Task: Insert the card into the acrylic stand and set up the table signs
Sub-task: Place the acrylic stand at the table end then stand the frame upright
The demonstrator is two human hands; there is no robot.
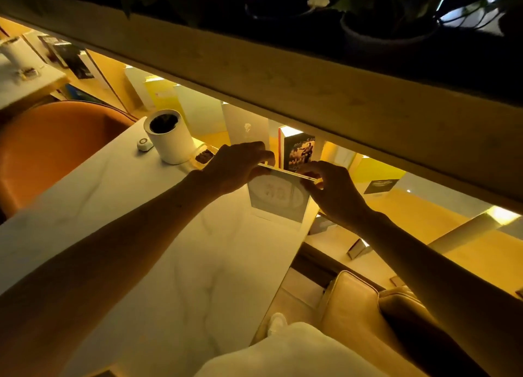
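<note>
— Two hands on one stand. Status?

— Largest first: white marble-patterned table (pixel 147 235), running away toward a lit shelf of books (pixel 301 150) beneath a wooden ledge (pixel 283 87) with potted plants (pixel 387 22). Orange chair (pixel 56 150) to the left, tan cushioned seat (pixel 356 300) to the right.

— On the table?

— White cylindrical container (pixel 168 138), small white button unit (pixel 143 144) touching its base side, small dish (pixel 204 157) just beside.

— Task item?

— Acrylic stand (pixel 278 198) upright near the table's far right corner, card (pixel 276 194) with an oval print visible through the face. Long top edge horizontal, spanning hand to hand.

— Grip?

— Left hand (pixel 237 167) pinched closed on the top left corner; right hand (pixel 334 189) pinched closed on the top right corner. Fingertips directly above the card, both about equally near.

— Seating depth?

— Cannot tell; card appears mostly down in the slot.

— Next move, by judgement?

— Press straight down along the short axis, evenly at both corners, to avoid skew. Then release and square to the table edge. Tipping risk: close to the edge.
</note>
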